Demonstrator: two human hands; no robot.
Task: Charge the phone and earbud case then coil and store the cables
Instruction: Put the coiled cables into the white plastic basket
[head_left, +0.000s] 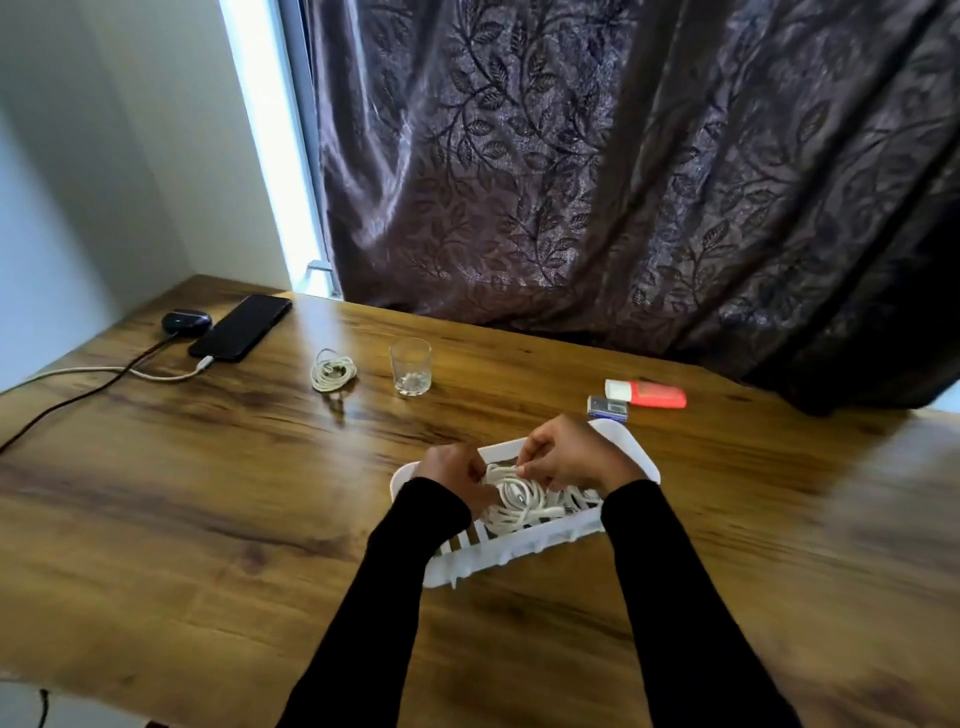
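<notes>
Cable (519, 501) lies coiled inside the white basket (524, 545), directly under both hands, the left hand (454, 467) gripping its left loops and the right hand (563, 457) pinching a strand above the coil's middle.

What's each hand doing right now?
Left hand: fingers curled, gripping the white cable in the white basket.
Right hand: pinching the same cable.

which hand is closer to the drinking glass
Left. The left hand sits at the basket's left end, almost straight below the glass; the right hand is farther right, pinching the white cable.
</notes>
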